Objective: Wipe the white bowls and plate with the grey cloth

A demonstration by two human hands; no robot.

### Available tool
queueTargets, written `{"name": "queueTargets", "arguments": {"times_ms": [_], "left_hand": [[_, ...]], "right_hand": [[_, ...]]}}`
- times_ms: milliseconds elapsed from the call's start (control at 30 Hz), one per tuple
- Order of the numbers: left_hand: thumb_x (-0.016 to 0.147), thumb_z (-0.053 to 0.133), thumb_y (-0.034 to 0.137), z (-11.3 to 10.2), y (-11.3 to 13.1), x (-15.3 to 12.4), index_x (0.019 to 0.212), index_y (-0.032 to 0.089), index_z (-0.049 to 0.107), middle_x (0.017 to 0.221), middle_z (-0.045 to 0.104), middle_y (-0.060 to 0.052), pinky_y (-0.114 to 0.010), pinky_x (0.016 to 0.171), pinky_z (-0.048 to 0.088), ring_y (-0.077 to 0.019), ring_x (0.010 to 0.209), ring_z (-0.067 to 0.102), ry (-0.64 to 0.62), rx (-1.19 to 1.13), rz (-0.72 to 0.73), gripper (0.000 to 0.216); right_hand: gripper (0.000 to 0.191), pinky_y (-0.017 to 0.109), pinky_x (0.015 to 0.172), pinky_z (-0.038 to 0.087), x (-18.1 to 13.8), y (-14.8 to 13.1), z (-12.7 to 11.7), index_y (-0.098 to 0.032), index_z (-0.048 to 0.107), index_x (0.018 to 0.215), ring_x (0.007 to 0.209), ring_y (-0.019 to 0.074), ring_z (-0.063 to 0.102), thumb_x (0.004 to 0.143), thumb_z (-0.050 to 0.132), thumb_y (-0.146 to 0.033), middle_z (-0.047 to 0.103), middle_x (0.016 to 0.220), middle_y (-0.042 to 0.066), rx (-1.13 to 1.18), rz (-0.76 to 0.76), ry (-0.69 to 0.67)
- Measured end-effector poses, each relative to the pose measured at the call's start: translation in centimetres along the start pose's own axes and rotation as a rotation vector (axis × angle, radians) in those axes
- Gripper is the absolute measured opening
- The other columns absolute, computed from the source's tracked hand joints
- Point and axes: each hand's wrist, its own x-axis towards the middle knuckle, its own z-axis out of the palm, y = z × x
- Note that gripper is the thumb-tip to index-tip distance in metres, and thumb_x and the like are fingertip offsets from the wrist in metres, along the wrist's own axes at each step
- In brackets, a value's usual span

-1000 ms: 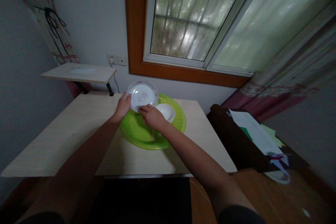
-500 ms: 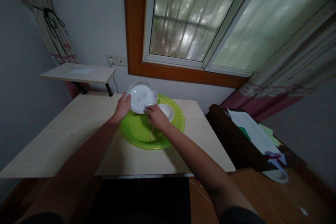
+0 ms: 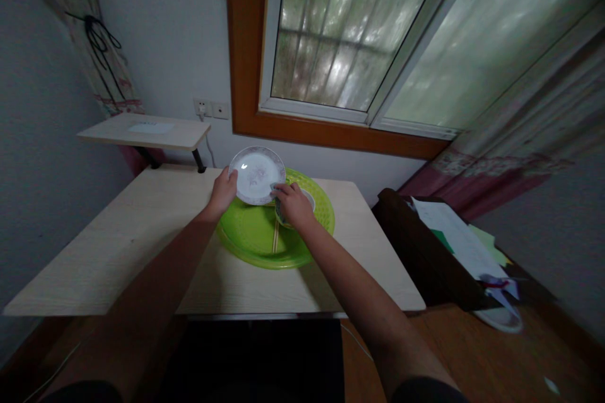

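A white plate [image 3: 258,175] with a patterned rim is held tilted above the green tray [image 3: 246,252], its inner face toward me. My left hand [image 3: 223,192] grips the plate's left edge, thumb on the front. At the plate's lower right rim, my right hand [image 3: 292,201] has its fingers pinched together. Something small and greyish may be at those fingertips, but I cannot make it out. Below and behind the right hand, a bowl [image 3: 309,199] rests on the tray, partly covered by that hand. Chopsticks [image 3: 275,238] lie on the tray, pointing toward me.
The tray stands on a pale wooden table [image 3: 132,245]. A small raised shelf [image 3: 142,129] with a paper on it stands at the back left. To the right, a dark brown piece of furniture [image 3: 416,252] carries papers [image 3: 444,227]. A window [image 3: 350,31] is behind the table.
My right hand has slid a little right and up along the plate's rim, covering more of the bowl. The left hand still holds the plate, and the view has shifted slightly.
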Motion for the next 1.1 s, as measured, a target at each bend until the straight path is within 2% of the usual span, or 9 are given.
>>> {"name": "queueTargets", "arguments": {"times_ms": [100, 200, 367, 467, 633, 900, 1000, 1100], "left_hand": [[0.094, 0.04, 0.044, 0.1, -0.5, 0.2, 0.108, 0.016, 0.064, 0.106, 0.07, -0.014, -0.042, 0.095, 0.048, -0.028, 0.101, 0.065, -0.017, 0.016, 0.012, 0.04], [0.094, 0.039, 0.043, 0.2, -0.6, 0.3, 0.106, 0.016, 0.064, 0.105, 0.07, -0.015, -0.042, 0.095, 0.048, -0.0283, 0.1, 0.065, -0.016, 0.035, 0.022, 0.039], [0.094, 0.039, 0.043, 0.0, -0.1, 0.1, 0.108, 0.016, 0.064, 0.108, 0.07, -0.016, -0.042, 0.094, 0.049, -0.0287, 0.102, 0.065, -0.013, 0.032, 0.017, 0.039], [0.094, 0.04, 0.044, -0.2, 0.3, -0.2, 0.112, 0.016, 0.064, 0.11, 0.07, -0.015, -0.042, 0.095, 0.048, -0.0285, 0.103, 0.065, -0.011, 0.001, 0.011, 0.041], [0.094, 0.04, 0.043, -0.3, 0.5, -0.3, 0.112, 0.016, 0.064, 0.111, 0.07, -0.015, -0.041, 0.095, 0.048, -0.0281, 0.104, 0.065, -0.011, -0.02, 0.004, 0.041], [0.094, 0.04, 0.043, 0.0, -0.5, 0.3, 0.11, 0.015, 0.065, 0.113, 0.07, -0.017, -0.043, 0.096, 0.048, -0.029, 0.105, 0.065, -0.036, -0.015, 0.032, 0.041], [0.093, 0.04, 0.043, 0.1, -0.5, 0.3, 0.109, 0.015, 0.065, 0.113, 0.07, -0.017, -0.044, 0.097, 0.048, -0.0289, 0.104, 0.065, -0.035, -0.018, 0.029, 0.04], [0.093, 0.04, 0.043, 0.0, -0.4, 0.3, 0.108, 0.015, 0.065, 0.112, 0.071, -0.016, -0.042, 0.097, 0.048, -0.0281, 0.105, 0.065, -0.029, -0.024, 0.022, 0.04]], "right_hand": [[0.036, 0.046, 0.1, 0.048, 0.0, 0.4, 0.2, -0.017, 0.069, 0.122, 0.119, 0.0299, 0.052, 0.093, 0.051, -0.007, 0.062, 0.136, 0.014, -0.025, 0.059, 0.038], [0.039, 0.042, 0.104, 0.047, 0.0, 0.5, 0.8, -0.016, 0.068, 0.124, 0.119, 0.0256, 0.057, 0.09, 0.053, -0.005, 0.064, 0.134, 0.013, 0.064, 0.071, 0.039], [0.042, 0.038, 0.105, 0.048, -0.2, 0.1, 1.3, -0.019, 0.066, 0.128, 0.117, 0.0202, 0.064, 0.089, 0.056, -0.009, 0.07, 0.127, 0.009, 0.346, -0.075, -0.02], [0.042, 0.039, 0.105, 0.049, -0.2, -0.3, 1.2, -0.02, 0.065, 0.13, 0.118, 0.0201, 0.065, 0.09, 0.054, -0.011, 0.07, 0.128, 0.009, 0.406, -0.154, -0.018], [0.043, 0.04, 0.105, 0.048, 0.0, 0.0, 1.1, -0.019, 0.067, 0.127, 0.118, 0.021, 0.064, 0.088, 0.054, -0.008, 0.07, 0.128, 0.009, 0.336, -0.17, -0.013], [0.038, 0.042, 0.105, 0.048, 0.4, 1.4, 0.0, -0.016, 0.07, 0.123, 0.113, 0.0241, 0.064, 0.089, 0.055, -0.008, 0.071, 0.127, 0.011, 0.113, 0.044, 0.073], [0.037, 0.042, 0.105, 0.048, 0.3, 1.1, -0.2, -0.016, 0.07, 0.122, 0.115, 0.0243, 0.064, 0.089, 0.055, -0.008, 0.07, 0.127, 0.012, 0.11, 0.079, 0.088], [0.036, 0.04, 0.103, 0.05, 0.1, 0.6, 0.0, -0.019, 0.07, 0.121, 0.113, 0.0225, 0.066, 0.089, 0.056, -0.01, 0.072, 0.124, 0.01, 0.197, 0.051, 0.063]]}}
